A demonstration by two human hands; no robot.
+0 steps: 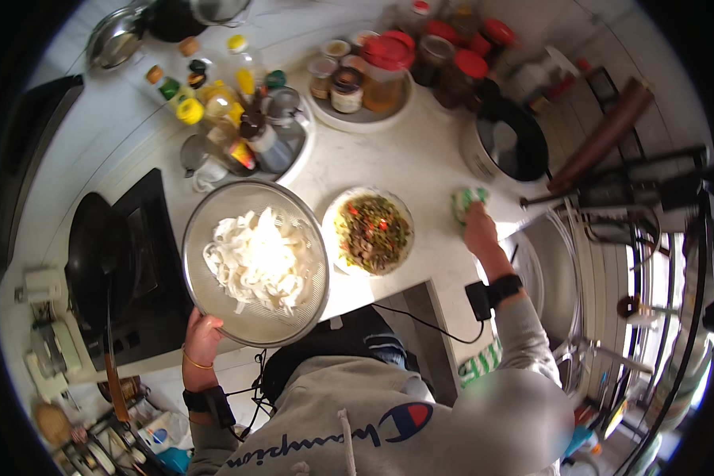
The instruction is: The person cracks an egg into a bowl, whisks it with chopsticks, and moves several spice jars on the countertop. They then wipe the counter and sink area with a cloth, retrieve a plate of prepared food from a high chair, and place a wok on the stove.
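My left hand (204, 334) grips the near rim of a round metal mesh strainer (312, 303), tilted up over the counter's front edge. White wide noodles or strips (232, 250) lie in it, partly washed out by glare. Right beside the strainer, a white plate (337, 205) on the counter bears a chopped green and brown dish with red bits (375, 229). At the right, my right hand (482, 231) is closed on a green and white cloth (469, 199) against the countertop, left of the sink.
A wok (98, 256) stands on the black cooktop (160, 238) at the left. Bottles on a tray (300, 163), jars on a round tray (357, 122) and a dark-lined pot (479, 152) stand behind. The sink (562, 262) is at the right; a cable (428, 328) hangs by the counter's edge.
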